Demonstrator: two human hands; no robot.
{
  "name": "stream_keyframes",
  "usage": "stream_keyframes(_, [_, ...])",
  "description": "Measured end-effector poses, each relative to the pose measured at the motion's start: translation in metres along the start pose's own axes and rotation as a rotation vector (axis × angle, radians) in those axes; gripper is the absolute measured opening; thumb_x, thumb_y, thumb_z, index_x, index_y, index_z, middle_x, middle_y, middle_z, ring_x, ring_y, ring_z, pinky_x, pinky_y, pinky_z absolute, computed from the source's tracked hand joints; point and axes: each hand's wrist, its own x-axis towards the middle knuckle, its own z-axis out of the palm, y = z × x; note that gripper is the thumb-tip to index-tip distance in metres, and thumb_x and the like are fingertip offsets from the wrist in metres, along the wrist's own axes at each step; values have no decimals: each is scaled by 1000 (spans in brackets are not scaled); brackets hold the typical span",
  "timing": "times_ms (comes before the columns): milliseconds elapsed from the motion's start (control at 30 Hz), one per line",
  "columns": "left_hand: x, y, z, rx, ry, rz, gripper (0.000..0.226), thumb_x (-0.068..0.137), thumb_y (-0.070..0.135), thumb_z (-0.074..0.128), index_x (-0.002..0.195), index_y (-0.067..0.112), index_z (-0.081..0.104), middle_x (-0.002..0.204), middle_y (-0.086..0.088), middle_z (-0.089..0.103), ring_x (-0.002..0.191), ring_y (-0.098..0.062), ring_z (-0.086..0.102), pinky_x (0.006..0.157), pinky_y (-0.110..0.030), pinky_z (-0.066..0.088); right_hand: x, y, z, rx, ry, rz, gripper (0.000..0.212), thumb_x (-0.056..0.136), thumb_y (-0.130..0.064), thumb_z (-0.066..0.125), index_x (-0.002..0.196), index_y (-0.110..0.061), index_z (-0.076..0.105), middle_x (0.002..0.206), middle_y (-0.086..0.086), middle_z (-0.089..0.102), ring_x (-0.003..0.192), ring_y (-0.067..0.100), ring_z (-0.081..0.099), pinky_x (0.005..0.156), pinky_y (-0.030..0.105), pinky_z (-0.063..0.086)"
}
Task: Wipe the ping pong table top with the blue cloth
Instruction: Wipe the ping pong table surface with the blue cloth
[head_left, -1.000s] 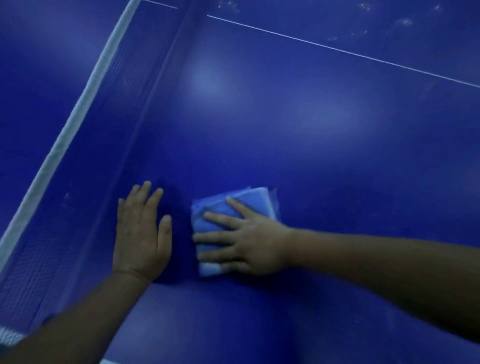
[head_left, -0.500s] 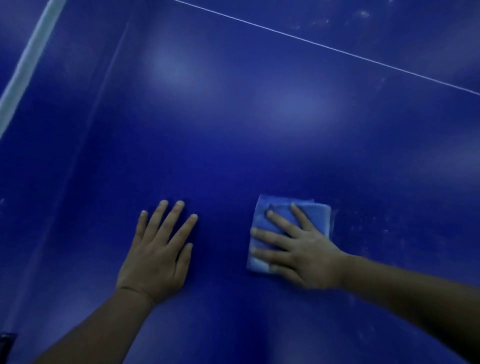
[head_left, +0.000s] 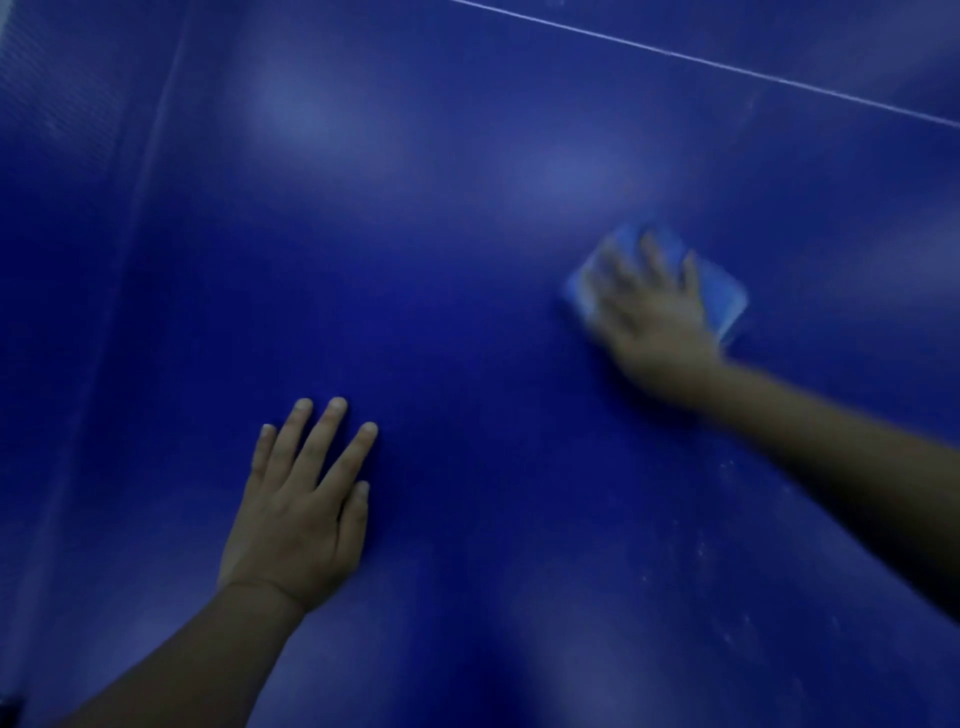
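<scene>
Right hand (head_left: 655, 321) in right-centre of frame, motion-blurred, fingers spread flat, pressing on blue cloth (head_left: 719, 293). Cloth folded, lying on blue worktop (head_left: 467, 291), edges showing beyond fingertips and on hand's right side. Left hand (head_left: 301, 512) in lower left-centre, palm down, fingers straight, resting flat on worktop, holding nothing, well apart from cloth. Thin white line (head_left: 727, 65) crosses upper right. Pale specks (head_left: 722, 519) on worktop below right forearm.

2 hands: left hand (head_left: 296, 525), right hand (head_left: 654, 332); 1 blue cloth (head_left: 724, 293); 1 table top (head_left: 467, 260).
</scene>
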Motion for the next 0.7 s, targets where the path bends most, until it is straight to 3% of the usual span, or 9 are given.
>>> stream_keyframes(100, [0, 0, -2, -2, -12, -2, 54, 98, 35, 30, 147, 16, 41, 158, -11, 32, 150, -34, 18, 123, -51, 6, -134, -49, 24, -46, -86, -516, 50, 104, -48, 34, 153, -36, 34, 165, 0, 22, 151, 42, 14, 114, 72, 10])
stream_keyframes(167, [-1, 1, -2, -3, -22, 1, 54, 98, 36, 30, 147, 15, 43, 158, -12, 32, 150, -35, 18, 123, -51, 6, -149, -37, 21, -58, -155, -657, 51, 105, -53, 31, 154, -39, 32, 166, -5, 19, 153, 37, 12, 117, 67, 5])
stream_keyframes(233, [-1, 1, -4, -1, -26, -5, 55, 98, 36, 30, 147, 15, 44, 159, -12, 31, 150, -34, 18, 123, -51, 6, -110, -16, 14, -71, -131, -550, 52, 104, -54, 27, 153, -36, 35, 165, -2, 21, 153, 37, 11, 118, 66, 3])
stream_keyframes(300, [-1, 1, -4, -2, -31, -7, 56, 98, 37, 30, 147, 15, 44, 159, -12, 31, 150, -34, 17, 123, -51, 5, -56, 2, 4, 14, -46, -146, 56, 101, -54, 27, 152, -32, 36, 164, 1, 26, 152, 38, 14, 115, 71, 7])
stream_keyframes(367, [-2, 1, -3, -1, -32, -13, 57, 98, 38, 28, 149, 17, 43, 160, -11, 30, 150, -33, 16, 123, -51, 5, -19, 12, -6, 132, 17, 299, 55, 101, -53, 24, 155, -40, 27, 167, -7, 16, 154, 30, 4, 116, 68, 2])
stream_keyframes(433, [-3, 0, -1, -3, -21, -25, 57, 98, 39, 28, 149, 18, 43, 160, -10, 29, 151, -32, 15, 123, -52, 6, -8, -5, -5, 219, 51, 543, 54, 102, -53, 21, 155, -44, 19, 167, -13, 7, 154, 25, -4, 118, 65, -5])
stream_keyframes(500, [-3, -1, -1, -11, -15, -18, 57, 98, 39, 29, 149, 20, 42, 160, -10, 29, 151, -32, 14, 123, -52, 5, -36, -54, 7, 184, 82, 564, 54, 102, -52, 22, 155, -41, 22, 167, -10, 12, 154, 29, 0, 117, 66, 0])
stream_keyframes(600, [-4, -1, 1, -20, -6, -21, 56, 99, 41, 28, 151, 22, 39, 162, -9, 26, 151, -30, 11, 123, -49, 2, -148, -165, 39, 105, 134, 271, 52, 102, -49, 28, 152, -36, 37, 163, -3, 28, 152, 36, 14, 115, 68, 10])
stream_keyframes(700, [-4, -1, 3, -25, -3, -25, 58, 99, 43, 23, 153, 24, 35, 163, -7, 23, 152, -28, 7, 123, -49, 0, -250, -210, 53, 119, 36, 63, 49, 106, -54, 27, 153, -43, 29, 166, -8, 20, 153, 33, 11, 117, 67, 6])
